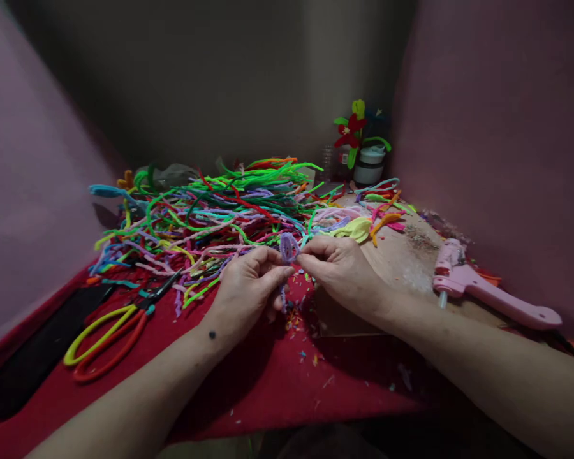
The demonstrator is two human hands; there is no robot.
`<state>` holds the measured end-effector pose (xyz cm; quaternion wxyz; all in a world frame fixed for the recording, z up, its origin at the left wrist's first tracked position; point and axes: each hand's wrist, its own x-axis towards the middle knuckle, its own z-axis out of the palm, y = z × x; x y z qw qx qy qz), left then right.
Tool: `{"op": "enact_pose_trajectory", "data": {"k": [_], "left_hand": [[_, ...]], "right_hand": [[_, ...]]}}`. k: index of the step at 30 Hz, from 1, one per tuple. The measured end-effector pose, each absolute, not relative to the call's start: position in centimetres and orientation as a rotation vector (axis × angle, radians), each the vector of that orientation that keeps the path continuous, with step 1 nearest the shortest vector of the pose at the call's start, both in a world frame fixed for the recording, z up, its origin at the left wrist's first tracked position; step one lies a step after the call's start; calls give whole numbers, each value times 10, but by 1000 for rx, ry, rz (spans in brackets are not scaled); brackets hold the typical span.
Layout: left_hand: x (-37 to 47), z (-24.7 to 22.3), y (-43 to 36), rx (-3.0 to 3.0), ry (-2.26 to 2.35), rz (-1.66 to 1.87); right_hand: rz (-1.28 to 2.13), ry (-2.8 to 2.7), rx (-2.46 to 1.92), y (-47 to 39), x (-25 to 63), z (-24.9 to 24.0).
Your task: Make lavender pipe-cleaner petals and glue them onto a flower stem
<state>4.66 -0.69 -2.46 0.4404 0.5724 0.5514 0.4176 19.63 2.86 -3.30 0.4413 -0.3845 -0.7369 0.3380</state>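
Looped purple stem (289, 248), held up just in front of the pile of coloured stems (220, 213), with the fingertips of the left hand (242, 280) pinched on its left side and those of the right hand (344, 271) on its right; steady pressure low on the loops, with only light shaping above, would probably keep them even and uncrushed. Scissors (108, 344) lie left of the pile's near edge, and a pink glue gun (488, 290) well to its right.
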Motion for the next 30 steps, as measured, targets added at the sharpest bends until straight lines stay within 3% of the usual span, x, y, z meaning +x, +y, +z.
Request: {"op": "enact_pose_trajectory", "data": {"k": [17, 25, 30], "left_hand": [[47, -26, -6, 1412, 1314, 1006], [47, -26, -6, 1347, 1295, 937], [47, -26, -5, 1250, 1236, 902]], "right_hand": [[1126, -1865, -1018, 34, 196, -32], [1394, -1458, -871, 34, 197, -28], [1366, -1462, -890, 35, 196, -33]]}}
